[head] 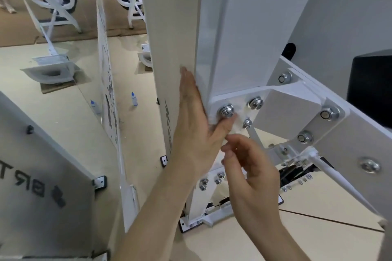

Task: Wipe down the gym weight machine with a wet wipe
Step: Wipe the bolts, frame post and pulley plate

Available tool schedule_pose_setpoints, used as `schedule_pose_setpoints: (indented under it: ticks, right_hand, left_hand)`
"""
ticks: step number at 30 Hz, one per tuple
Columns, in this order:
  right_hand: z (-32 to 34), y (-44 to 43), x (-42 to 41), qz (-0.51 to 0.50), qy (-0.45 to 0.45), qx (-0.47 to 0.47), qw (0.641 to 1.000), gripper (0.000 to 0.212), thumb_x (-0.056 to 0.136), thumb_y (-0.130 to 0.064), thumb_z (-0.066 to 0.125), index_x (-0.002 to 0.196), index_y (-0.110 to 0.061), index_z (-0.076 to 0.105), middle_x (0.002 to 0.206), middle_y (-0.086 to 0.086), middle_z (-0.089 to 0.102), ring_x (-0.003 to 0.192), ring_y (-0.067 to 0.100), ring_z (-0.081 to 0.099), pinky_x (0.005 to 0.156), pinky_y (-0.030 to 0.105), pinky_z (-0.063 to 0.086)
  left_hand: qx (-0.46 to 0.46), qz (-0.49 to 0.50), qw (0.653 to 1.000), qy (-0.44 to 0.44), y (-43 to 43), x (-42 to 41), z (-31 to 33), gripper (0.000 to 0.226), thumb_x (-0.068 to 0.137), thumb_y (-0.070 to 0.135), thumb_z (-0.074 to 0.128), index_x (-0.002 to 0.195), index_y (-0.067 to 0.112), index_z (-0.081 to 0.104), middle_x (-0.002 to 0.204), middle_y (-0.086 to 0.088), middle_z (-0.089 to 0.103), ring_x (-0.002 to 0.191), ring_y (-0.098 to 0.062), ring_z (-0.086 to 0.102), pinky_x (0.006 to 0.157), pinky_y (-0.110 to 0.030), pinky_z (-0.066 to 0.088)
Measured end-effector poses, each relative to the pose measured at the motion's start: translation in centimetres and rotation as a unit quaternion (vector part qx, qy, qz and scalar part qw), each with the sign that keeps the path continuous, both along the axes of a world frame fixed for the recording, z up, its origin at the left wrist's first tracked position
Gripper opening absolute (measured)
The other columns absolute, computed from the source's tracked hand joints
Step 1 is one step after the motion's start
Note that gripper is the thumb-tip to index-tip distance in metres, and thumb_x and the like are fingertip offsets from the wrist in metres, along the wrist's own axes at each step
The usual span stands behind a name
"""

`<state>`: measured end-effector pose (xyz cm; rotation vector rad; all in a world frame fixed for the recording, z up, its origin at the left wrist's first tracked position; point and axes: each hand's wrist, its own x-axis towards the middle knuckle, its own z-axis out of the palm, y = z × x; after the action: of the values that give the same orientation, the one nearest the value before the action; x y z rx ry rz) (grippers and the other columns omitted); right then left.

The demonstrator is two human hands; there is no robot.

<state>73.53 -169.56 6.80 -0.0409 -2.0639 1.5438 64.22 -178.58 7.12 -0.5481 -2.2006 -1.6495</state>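
I see the left hand point(195, 124) lying flat along the edge of the white painted steel upright post point(176, 27) of the weight machine, fingers straight; its thumb presses a thin white wet wipe point(236, 128) onto the white bolted plate point(239, 98), just under a silver bolt head point(226, 111); the right hand point(254, 175) hovers just below, fingers curled, tips at the wipe's lower edge; I cannot tell whether it pinches it; two small blue-capped clear bottles point(134, 100) stand on the pale floor point(63, 122) behind.
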Motion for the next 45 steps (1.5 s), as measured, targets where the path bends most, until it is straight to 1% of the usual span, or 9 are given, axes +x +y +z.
schedule_pose_setpoints:
  ticks: [7,11,17,21,25,31,35,41,45]
  right_hand:
    - [-0.6,-0.8,-1.4,-0.013,0.022,-0.052,0.998,0.027,0.084,-0.003,0.053,0.094,-0.026,0.064,0.099,-0.014,0.061,0.098,0.012,0.061,0.077,0.017,0.047]
    - [-3.9,-1.9,-1.2,0.026,-0.04,0.02,0.999,0.03,0.086,-0.006,0.055,0.111,-0.016,0.066,0.116,-0.006,0.055,0.11,0.013,0.056,0.085,0.015,0.044]
    - [-5.6,-1.6,-1.2,0.008,-0.079,-0.062,0.995,0.029,0.088,-0.006,0.053,0.109,-0.023,0.063,0.111,-0.007,0.059,0.107,0.013,0.059,0.081,0.024,0.049]
    - [-5.5,-1.1,-1.8,-0.022,-0.091,-0.182,0.979,0.021,0.094,0.003,0.055,0.103,-0.015,0.063,0.087,-0.001,0.068,0.073,0.005,0.061,0.06,0.017,0.045]
    - [-7.7,-1.8,-2.1,-0.027,-0.107,-0.151,0.982,0.023,0.094,0.001,0.055,0.101,-0.019,0.061,0.09,-0.009,0.069,0.085,0.005,0.065,0.071,0.013,0.047]
    - [-12.0,-1.0,-3.0,-0.042,-0.108,0.082,0.99,0.012,0.087,-0.007,0.07,0.09,-0.019,0.067,0.078,-0.005,0.066,0.073,0.01,0.06,0.067,0.016,0.046]
    - [-13.3,-0.4,-3.6,-0.042,-0.039,0.172,0.983,0.003,0.087,-0.018,0.064,0.086,-0.015,0.066,0.074,-0.009,0.06,0.07,0.006,0.055,0.064,0.016,0.043]
    - [-15.0,1.3,-4.3,-0.071,0.068,0.247,0.964,0.018,0.09,-0.024,0.058,0.082,-0.008,0.065,0.077,-0.007,0.059,0.071,0.003,0.052,0.064,0.02,0.046]
    - [-14.9,2.1,-6.6,-0.103,0.211,0.23,0.944,0.014,0.091,-0.009,0.061,0.084,0.0,0.069,0.085,0.01,0.062,0.078,0.016,0.056,0.077,0.016,0.046]
  left_hand:
    - [-0.013,-0.028,0.999,-0.013,-0.6,1.8,-2.9,0.073,0.1,0.054,0.035,0.157,0.025,-0.001,0.164,-0.002,0.013,0.15,-0.02,0.019,0.116,-0.052,0.028]
    - [-0.055,-0.003,0.997,-0.056,0.0,3.8,-6.1,0.043,0.1,0.062,0.025,0.133,0.05,0.051,0.136,0.014,0.058,0.124,-0.003,0.054,0.097,-0.023,0.048]
    - [-0.124,-0.01,0.992,-0.028,-1.7,1.7,-7.8,0.075,0.101,0.041,0.042,0.155,0.027,-0.008,0.165,0.003,0.0,0.151,-0.013,0.005,0.121,-0.045,0.02]
    - [0.031,0.004,0.999,-0.014,0.3,0.0,-6.8,0.089,0.093,0.052,0.053,0.156,0.028,-0.004,0.163,-0.009,0.014,0.149,-0.024,0.019,0.116,-0.054,0.026]
    - [0.176,-0.026,0.971,-0.158,1.1,0.2,-10.9,0.098,0.08,0.06,0.07,0.151,0.05,0.003,0.159,-0.003,0.026,0.143,-0.029,0.033,0.11,-0.06,0.034]
    - [0.045,-0.06,0.969,-0.235,-0.9,-0.2,-14.3,0.116,0.066,0.089,0.051,0.146,0.044,-0.019,0.162,0.016,-0.009,0.149,-0.003,0.006,0.122,-0.039,0.018]
    - [0.081,-0.122,0.948,-0.283,-1.9,0.0,-13.9,0.119,0.072,0.078,0.057,0.15,0.035,-0.021,0.163,0.015,-0.009,0.145,0.007,0.011,0.115,-0.016,0.025]
    - [-0.123,-0.03,0.988,-0.092,-1.9,2.3,-15.8,0.088,0.089,0.078,0.023,0.15,0.035,-0.023,0.163,0.012,-0.01,0.15,-0.007,-0.002,0.121,-0.049,0.016]
    - [-0.075,0.013,0.997,0.011,-1.1,-0.1,-15.1,0.084,0.097,0.06,0.027,0.155,0.013,-0.01,0.165,-0.003,-0.001,0.152,-0.017,0.003,0.12,-0.051,0.017]
